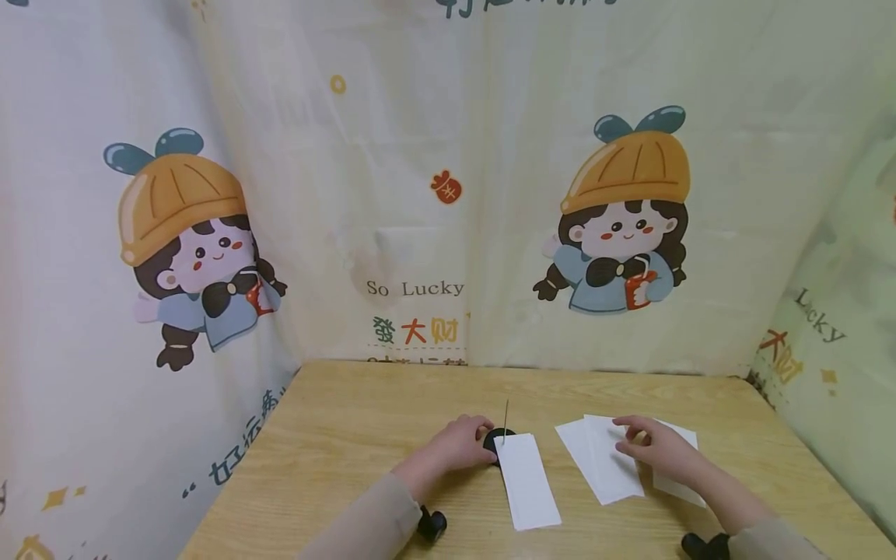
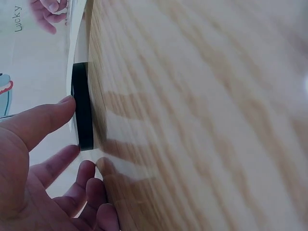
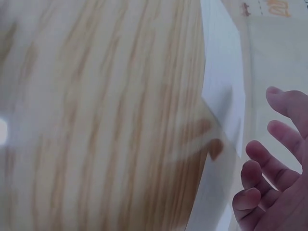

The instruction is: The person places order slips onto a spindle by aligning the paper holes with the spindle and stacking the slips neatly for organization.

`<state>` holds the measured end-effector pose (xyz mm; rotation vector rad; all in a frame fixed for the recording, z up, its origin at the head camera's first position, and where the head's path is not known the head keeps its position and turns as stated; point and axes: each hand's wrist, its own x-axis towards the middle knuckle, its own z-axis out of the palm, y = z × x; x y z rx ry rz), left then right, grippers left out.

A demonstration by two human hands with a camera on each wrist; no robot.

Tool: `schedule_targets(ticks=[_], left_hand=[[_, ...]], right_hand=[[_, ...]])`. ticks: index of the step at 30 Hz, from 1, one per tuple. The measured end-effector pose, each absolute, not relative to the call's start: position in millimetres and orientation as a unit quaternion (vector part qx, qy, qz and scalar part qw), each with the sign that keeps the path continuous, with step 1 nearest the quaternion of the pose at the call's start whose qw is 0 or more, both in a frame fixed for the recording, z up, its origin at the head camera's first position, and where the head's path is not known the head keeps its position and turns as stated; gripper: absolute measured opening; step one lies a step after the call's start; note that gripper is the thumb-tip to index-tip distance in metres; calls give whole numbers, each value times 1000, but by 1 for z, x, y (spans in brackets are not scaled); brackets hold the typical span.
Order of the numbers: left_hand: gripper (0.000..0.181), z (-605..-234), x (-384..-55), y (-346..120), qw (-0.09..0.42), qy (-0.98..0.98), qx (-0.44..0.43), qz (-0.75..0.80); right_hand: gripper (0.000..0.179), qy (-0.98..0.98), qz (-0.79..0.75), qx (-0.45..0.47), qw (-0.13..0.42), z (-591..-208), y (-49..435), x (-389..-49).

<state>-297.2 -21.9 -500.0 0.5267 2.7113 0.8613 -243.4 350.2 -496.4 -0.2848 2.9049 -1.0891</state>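
Round black base (spiked), rectangular papers

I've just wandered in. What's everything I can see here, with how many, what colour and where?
Table: one, light wood, below the backdrop
Patterned cloth backdrop: count unclear, cream, behind and beside the table
Printed cartoon figures: two whole, orange hats and blue clothes, on the cloth
Round base: one, black, on the table
Spike: one, thin and dark, upright at the base
Paper strip: at least one, white, upper end over the base
Loose sheets: at least three, white, right of the strip
Wrist devices: two, black, one per wrist
Sleeves: two, beige, on the forearms
Hands: two, bare; left gripping the base, right above the loose sheets
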Motion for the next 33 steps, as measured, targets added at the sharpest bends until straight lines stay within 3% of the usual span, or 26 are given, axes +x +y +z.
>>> schedule_targets(ticks=[16, 33], left_hand=[[44, -497, -298, -21, 131, 928, 178, 300], [44, -498, -298, -20, 129, 929, 176, 298]], right_hand=[[50, 952, -291, -100, -4, -500, 359, -263], [66, 969, -228, -96, 13, -500, 360, -277]])
